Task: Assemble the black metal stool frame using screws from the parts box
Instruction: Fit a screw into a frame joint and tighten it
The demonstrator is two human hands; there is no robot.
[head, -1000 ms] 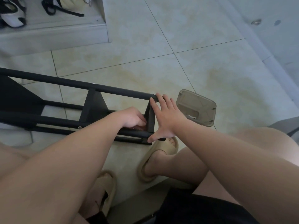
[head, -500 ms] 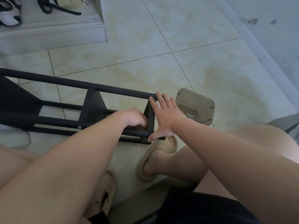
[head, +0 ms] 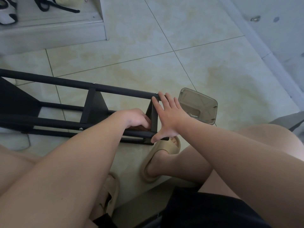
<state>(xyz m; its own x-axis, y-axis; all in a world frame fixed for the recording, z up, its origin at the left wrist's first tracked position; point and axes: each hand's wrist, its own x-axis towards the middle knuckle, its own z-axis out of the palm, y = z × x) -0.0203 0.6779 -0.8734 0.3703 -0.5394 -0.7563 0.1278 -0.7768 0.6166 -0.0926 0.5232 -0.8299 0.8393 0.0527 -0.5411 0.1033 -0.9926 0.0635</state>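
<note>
The black metal stool frame (head: 69, 89) lies on its side on the tiled floor, its legs running left to right. My right hand (head: 167, 115) presses flat with straight, spread fingers against the frame's right end, the thumb on the lower leg. My left hand (head: 136, 118) reaches inside the frame just left of the end crossbar, fingers curled at the crossbar's inner side; what they hold is hidden. The translucent grey parts box (head: 199, 105) sits on the floor right behind my right hand, a small metal piece visible inside.
My feet in beige slippers (head: 162, 160) stand just below the frame's right end. A low white step (head: 52, 32) with shoes and a black strap lies at the back left. A wall base (head: 269, 51) runs along the right.
Almost nothing has changed; both hands stay at the frame's right end, and the view has shifted slightly.
</note>
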